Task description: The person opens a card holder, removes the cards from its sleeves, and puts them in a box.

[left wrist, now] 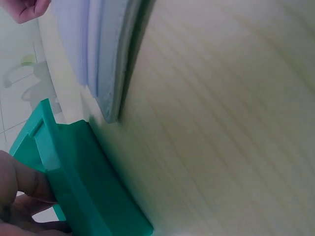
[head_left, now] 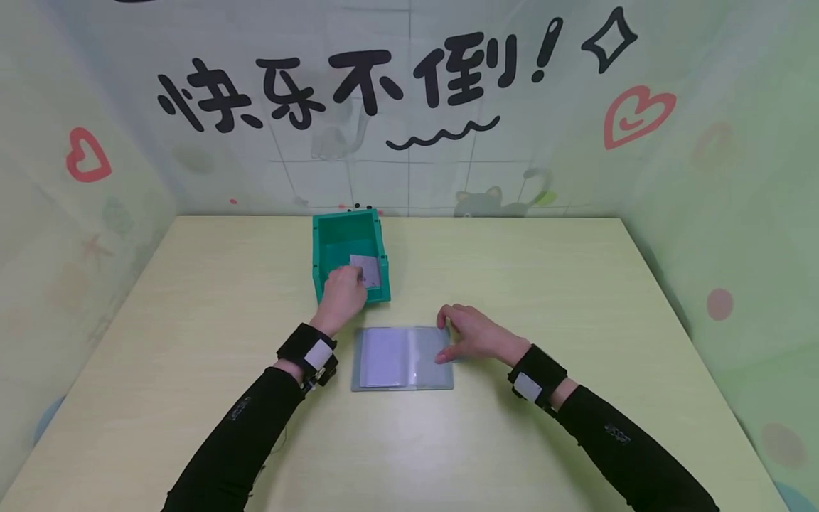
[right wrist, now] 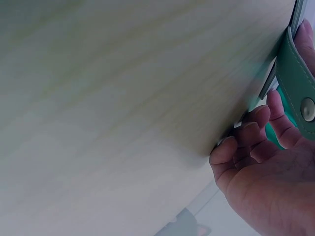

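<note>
A small open album [head_left: 407,359] lies flat on the table, with a lilac left page and clear sleeves on the right. My right hand [head_left: 476,336] rests at its right edge, thumb on the page and index finger at the far corner. In the right wrist view, the album's green strap [right wrist: 299,81] with a metal snap passes between thumb and fingers. My left hand [head_left: 344,295] reaches over the near end of a green bin [head_left: 348,226], fingers curled at the edge of a purple card [head_left: 367,270]. Whether they pinch the card I cannot tell.
The pale wooden table [head_left: 544,284] runs back to a printed curtain [head_left: 409,185], with more curtain along both sides. The bin stands beyond the album, slightly to its left, its walls raised above the table.
</note>
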Action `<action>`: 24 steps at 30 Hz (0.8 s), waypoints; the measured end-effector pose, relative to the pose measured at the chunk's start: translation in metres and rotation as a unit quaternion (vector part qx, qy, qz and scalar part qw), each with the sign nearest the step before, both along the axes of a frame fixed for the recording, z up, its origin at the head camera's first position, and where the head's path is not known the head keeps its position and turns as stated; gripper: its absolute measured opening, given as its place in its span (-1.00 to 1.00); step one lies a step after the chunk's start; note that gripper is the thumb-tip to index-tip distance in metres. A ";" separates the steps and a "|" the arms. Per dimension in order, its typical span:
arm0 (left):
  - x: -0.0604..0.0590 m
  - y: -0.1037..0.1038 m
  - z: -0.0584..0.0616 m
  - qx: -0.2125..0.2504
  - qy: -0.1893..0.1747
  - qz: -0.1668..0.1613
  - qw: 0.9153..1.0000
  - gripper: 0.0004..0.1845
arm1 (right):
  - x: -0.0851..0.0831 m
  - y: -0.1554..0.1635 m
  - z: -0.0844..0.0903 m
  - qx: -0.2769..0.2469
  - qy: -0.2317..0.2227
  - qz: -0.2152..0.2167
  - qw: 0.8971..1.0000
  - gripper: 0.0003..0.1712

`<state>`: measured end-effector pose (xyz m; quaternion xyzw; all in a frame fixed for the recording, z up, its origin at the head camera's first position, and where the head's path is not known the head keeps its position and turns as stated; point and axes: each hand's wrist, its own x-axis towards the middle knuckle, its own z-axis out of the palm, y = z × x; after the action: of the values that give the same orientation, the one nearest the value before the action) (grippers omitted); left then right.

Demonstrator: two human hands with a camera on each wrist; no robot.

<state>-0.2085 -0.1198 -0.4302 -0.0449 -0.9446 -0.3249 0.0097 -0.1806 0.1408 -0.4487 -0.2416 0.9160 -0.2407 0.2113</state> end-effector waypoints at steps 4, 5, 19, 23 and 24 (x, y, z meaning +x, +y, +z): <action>0.001 0.004 -0.002 -0.053 -0.005 -0.018 0.998 -0.64 | 0.001 0.000 0.000 0.001 -0.003 -0.003 1.000 -0.42; 0.002 0.005 -0.002 -0.068 -0.007 -0.022 0.997 -0.59 | 0.001 0.000 0.000 0.001 -0.003 -0.004 1.000 -0.42; 0.011 0.014 -0.001 -0.157 0.005 -0.041 0.987 -0.44 | 0.001 0.001 0.000 0.007 -0.005 -0.010 1.000 -0.40; 0.018 0.013 0.000 -0.166 0.015 -0.047 0.985 -0.48 | 0.002 0.003 0.000 0.006 -0.003 0.001 1.000 -0.40; 0.021 0.012 0.002 -0.163 0.015 -0.051 0.985 -0.47 | 0.002 0.004 0.001 0.004 -0.005 0.002 1.000 -0.40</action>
<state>-0.1880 -0.1075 -0.4286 -0.0991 -0.9812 -0.1656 -0.0004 -0.1785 0.1449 -0.4475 -0.2413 0.9153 -0.2379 0.2176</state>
